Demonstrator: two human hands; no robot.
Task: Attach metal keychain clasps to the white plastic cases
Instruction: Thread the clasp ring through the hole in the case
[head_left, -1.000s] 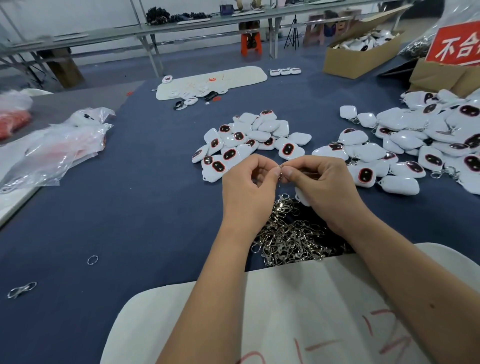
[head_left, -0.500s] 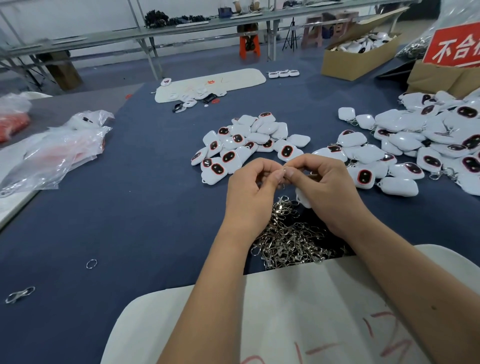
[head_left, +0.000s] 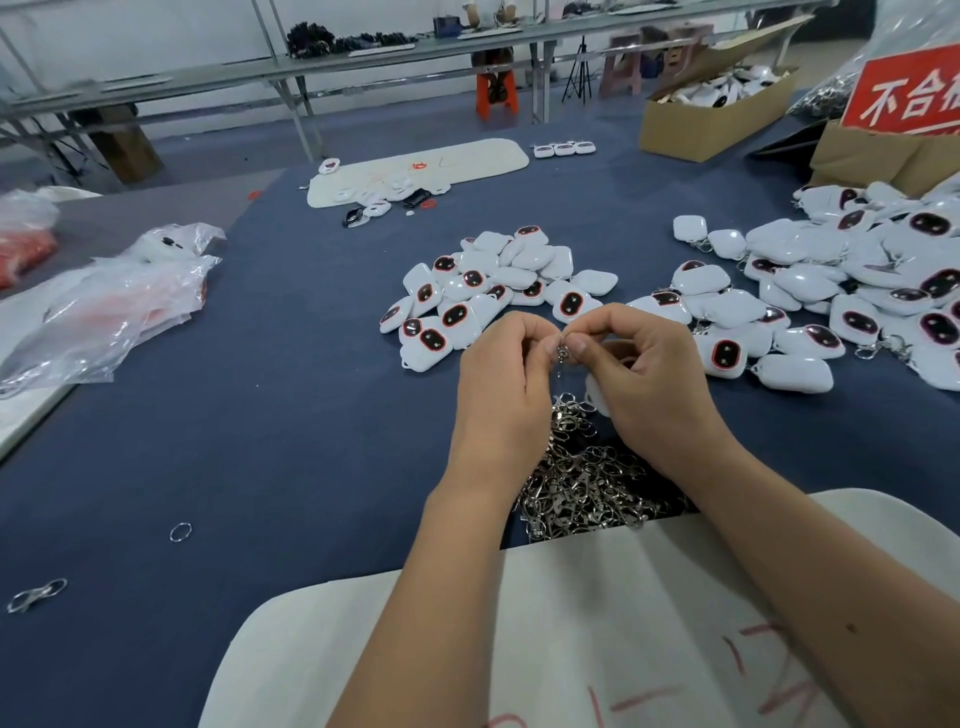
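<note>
The clasp (head_left: 562, 355) is held between both hands, just above the middle of the picture, over the blue table (head_left: 260, 415). The left hand (head_left: 506, 384) pinches it from the 9 o'clock side, with the fingers curled narrow around the small ring. The right hand (head_left: 644, 384) pinches it from the 3 o'clock side, and its curled fingers also hold a white case (head_left: 597, 397), mostly hidden under the palm. Whether the ring is already through the loop of the case, I cannot tell; the parts are too small.

Directly below the hands, at 6 o'clock, lies the clasp heap (head_left: 582, 483), still large. At 12 o'clock from the hands is a pile of cases (head_left: 498, 291) where I see no clasps, so I judge these are waiting. At 2 o'clock, reaching to the right edge, a bigger pile (head_left: 841, 296) shows metal rings beside several cases, so these seem finished.

My judgement: the work is well advanced, perhaps more than half, but the 12 o'clock pile remains, and the case in hand is in the middle of its attaching step. A loose ring (head_left: 180, 532) and a stray clasp (head_left: 36, 595) lie at 8 o'clock, well apart from the hands.
</note>
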